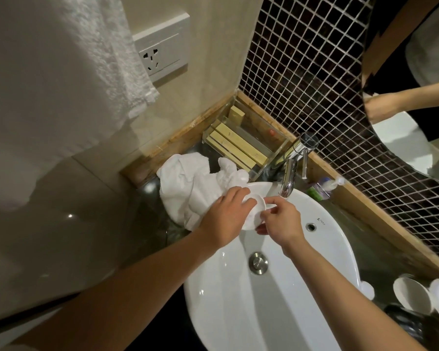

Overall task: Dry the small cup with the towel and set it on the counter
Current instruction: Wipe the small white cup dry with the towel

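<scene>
A small white cup (260, 201) is held over the back rim of the white sink (314, 239), just under the faucet spout. My right hand (281, 219) pinches the cup's rim from the right. My left hand (226, 219) presses a fold of the white towel (195, 183) against the cup from the left. Most of the towel lies crumpled on the dark counter (147, 191) left of the sink. Behind the cup, a white saucer (260, 187) rests partly under the towel.
A chrome faucet (293, 168) stands just behind my hands. A clear tray of boxed toiletries (241, 145) sits in the corner. Two white cups (426, 295) lie on the counter at lower right. A large towel (48, 72) hangs at left, beside a wall socket (162, 54).
</scene>
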Available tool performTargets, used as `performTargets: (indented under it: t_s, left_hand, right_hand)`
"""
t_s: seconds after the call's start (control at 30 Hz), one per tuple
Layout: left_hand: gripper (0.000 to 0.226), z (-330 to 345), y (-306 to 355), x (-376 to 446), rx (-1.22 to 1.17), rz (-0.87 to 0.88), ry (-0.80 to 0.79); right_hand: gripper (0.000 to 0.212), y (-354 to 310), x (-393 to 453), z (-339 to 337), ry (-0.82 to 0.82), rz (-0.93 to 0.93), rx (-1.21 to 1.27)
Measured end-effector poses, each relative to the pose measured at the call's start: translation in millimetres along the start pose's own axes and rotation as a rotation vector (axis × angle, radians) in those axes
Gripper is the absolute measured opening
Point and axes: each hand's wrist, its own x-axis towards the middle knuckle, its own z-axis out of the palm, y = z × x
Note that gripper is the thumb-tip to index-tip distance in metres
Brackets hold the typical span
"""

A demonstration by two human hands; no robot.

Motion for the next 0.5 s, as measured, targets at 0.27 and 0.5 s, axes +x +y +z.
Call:
performTargets:
  t_s: [0.27, 0.5]
  left_hand:
    - [0.029, 7, 15, -5, -0.027, -0.157, -0.056]
    - [0.041, 13, 23, 0, -0.181, -0.079, -0.115]
  right_hand:
    - [0.035, 1, 5, 1, 0.042, 0.059, 0.024]
    - [0.033, 0, 1, 5, 0.050, 0.097, 0.087]
